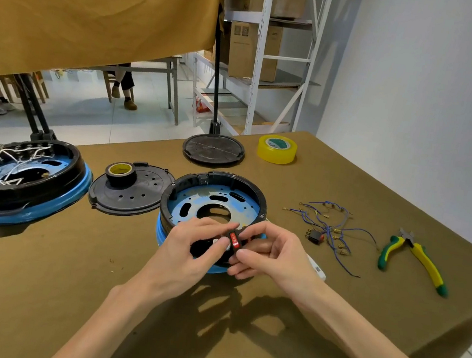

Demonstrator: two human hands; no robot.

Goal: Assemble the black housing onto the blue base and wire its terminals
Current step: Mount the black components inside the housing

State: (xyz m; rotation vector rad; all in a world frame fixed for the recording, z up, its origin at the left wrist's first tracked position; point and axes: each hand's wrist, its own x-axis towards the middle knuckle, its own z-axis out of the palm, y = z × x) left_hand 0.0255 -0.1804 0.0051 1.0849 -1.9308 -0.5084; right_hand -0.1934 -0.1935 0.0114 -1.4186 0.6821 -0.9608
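A black ring housing (258, 195) sits on a round blue base (194, 206) in the middle of the table. Just above its near rim, my left hand (195, 244) and my right hand (270, 252) together pinch a small red rocker switch (234, 240) in a black frame. My fingers hide the near part of the housing. A bundle of blue wires with brass terminals (328, 228) lies to the right, with a second small black and red switch (316, 236) among them.
A second housing on a blue base (16, 178), with white wires inside, sits at the left. A black lid (133, 191) carries a roll of black tape (121, 173). Another black lid (214, 149), yellow tape (277, 149) and yellow-green cutters (417, 259) lie nearby.
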